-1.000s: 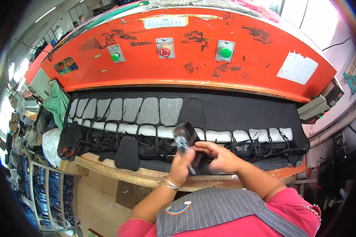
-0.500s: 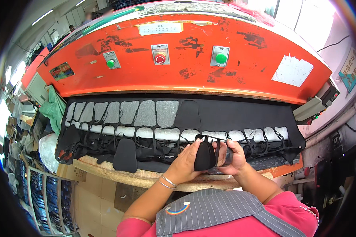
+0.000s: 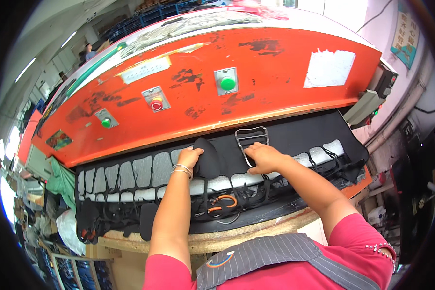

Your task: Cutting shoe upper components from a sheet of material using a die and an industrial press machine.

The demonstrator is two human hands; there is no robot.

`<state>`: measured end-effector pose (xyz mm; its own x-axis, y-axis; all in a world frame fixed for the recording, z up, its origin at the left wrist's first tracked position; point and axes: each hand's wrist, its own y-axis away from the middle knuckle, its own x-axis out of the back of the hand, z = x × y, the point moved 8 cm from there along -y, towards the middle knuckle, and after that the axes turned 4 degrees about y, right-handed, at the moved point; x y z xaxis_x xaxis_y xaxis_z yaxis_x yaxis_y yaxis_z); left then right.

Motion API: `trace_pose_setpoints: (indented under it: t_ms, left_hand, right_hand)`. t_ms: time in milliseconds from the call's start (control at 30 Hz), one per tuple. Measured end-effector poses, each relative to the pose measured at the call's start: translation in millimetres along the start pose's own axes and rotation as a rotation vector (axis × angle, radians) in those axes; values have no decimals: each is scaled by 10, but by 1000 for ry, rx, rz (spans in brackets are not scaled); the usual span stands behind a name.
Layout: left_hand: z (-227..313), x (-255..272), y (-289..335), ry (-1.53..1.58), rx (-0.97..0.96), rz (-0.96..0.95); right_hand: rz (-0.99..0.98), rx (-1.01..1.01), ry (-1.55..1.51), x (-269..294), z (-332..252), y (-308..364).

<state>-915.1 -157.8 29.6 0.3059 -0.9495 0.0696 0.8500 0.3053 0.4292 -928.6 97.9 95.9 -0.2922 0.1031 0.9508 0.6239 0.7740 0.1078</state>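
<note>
My left hand is closed at the left edge of a black rounded foam-like piece, partly lifted off the black sheet. Just right of it, my right hand grips the near right side of a metal cutting die. That die is an open rounded frame with a crossbar, and it rests on the sheet. To the left of my left hand runs a row of grey rounded-shape cutouts. Orange-handled scissors lie among black strips of offcut near the front edge.
The orange-red machine body spans the far side, with green buttons and a red button. A wooden edge borders the bed in front. Another black piece lies by my left forearm. Green cloth hangs at left.
My hands have moved apart and forward from the front edge. The die now lies on the sheet under my right hand, and my left is at a black piece. The view has tilted.
</note>
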Motion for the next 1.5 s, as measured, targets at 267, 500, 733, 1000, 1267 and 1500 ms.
trace_pose_setpoints:
  t_ms: [267, 500, 733, 1000, 1267, 1500]
  left_hand:
    - [164, -282, 61, -34, -7, -37]
    - [235, -298, 420, -47, 75, -115]
    - [213, -187, 869, -433, -548, 294]
    - [347, -176, 1263, -331, -515, 430]
    - [682, 1120, 2093, 580, -742, 53]
    - [250, 949, 2432, 833, -558, -96]
  right_hand:
    - [406, 88, 5, -82, 90, 133]
    - [388, 85, -2, -106, 92, 84]
    - [377, 73, -22, -79, 59, 102]
    - [376, 54, -19, -121, 143, 77]
    - [311, 64, 58, -132, 58, 38]
    - [291, 235, -630, 364, -1141, 72]
